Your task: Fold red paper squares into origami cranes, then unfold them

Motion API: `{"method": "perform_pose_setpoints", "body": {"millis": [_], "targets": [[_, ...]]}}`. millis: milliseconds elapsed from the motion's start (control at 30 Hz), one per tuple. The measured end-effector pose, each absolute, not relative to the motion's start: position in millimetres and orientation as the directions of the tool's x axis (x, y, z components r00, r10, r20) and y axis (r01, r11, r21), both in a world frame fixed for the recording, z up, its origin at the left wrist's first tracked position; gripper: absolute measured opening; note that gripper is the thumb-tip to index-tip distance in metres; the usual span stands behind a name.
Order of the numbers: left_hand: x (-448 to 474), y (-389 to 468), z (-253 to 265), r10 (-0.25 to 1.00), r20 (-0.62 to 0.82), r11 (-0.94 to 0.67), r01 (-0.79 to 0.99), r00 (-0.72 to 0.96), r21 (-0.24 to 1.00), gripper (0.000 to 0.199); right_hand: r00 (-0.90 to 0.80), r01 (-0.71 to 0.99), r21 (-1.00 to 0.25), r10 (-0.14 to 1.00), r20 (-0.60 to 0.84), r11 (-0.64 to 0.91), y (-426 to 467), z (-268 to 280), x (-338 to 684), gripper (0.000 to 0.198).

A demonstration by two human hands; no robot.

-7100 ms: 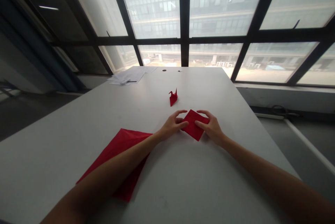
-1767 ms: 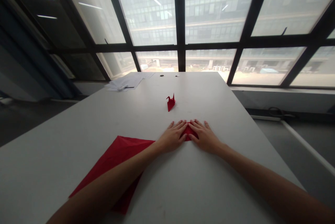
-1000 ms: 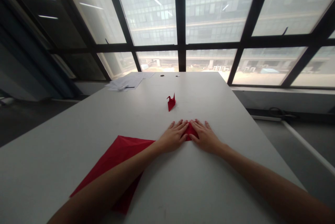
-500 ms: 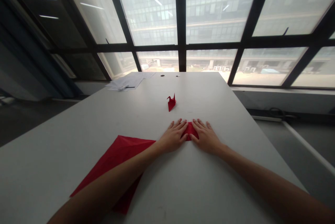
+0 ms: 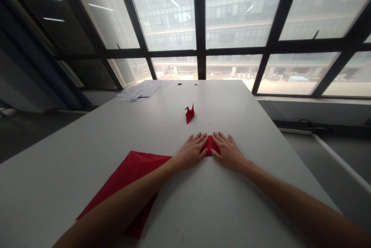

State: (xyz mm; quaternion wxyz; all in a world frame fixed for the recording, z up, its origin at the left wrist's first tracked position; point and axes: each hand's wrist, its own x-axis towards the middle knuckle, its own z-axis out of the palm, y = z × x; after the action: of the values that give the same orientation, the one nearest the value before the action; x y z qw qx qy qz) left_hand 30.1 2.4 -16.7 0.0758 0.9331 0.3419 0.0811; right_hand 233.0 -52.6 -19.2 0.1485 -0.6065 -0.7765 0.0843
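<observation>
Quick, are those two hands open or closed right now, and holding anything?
Left hand: open, fingers spread over the small red paper, pressing rather than gripping.
Right hand: open, likewise, on its other side.

It looks like an office: papers (image 5: 140, 90) on a white table (image 5: 223, 105), dark-framed windows (image 5: 200, 27) facing a building (image 5: 240, 16).

on the table (image 5: 208, 201), a small sheet (image 5: 211, 145) is overlapped by the left hand (image 5: 193, 150) and right hand (image 5: 227, 150); a paper crane (image 5: 189, 116) is set behind, a larger sheet (image 5: 124, 170) front-left.
</observation>
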Motion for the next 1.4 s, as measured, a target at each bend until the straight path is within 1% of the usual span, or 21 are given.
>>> {"method": "perform_pose_setpoints", "body": {"millis": [667,1400], "targets": [[30.3,1.1,-13.9,0.65,0.086,-0.754,0.625,0.755,0.204,0.06,-0.212,0.916,-0.316,0.966,0.147,0.249,-53.0,-19.0,232.7,0.066],[29.6,0.8,-13.2,0.646,0.102,-0.758,0.62,0.756,0.202,0.059,-0.211,0.917,-0.311,0.966,0.147,0.248,-53.3,-17.8,232.4,0.065]]}}
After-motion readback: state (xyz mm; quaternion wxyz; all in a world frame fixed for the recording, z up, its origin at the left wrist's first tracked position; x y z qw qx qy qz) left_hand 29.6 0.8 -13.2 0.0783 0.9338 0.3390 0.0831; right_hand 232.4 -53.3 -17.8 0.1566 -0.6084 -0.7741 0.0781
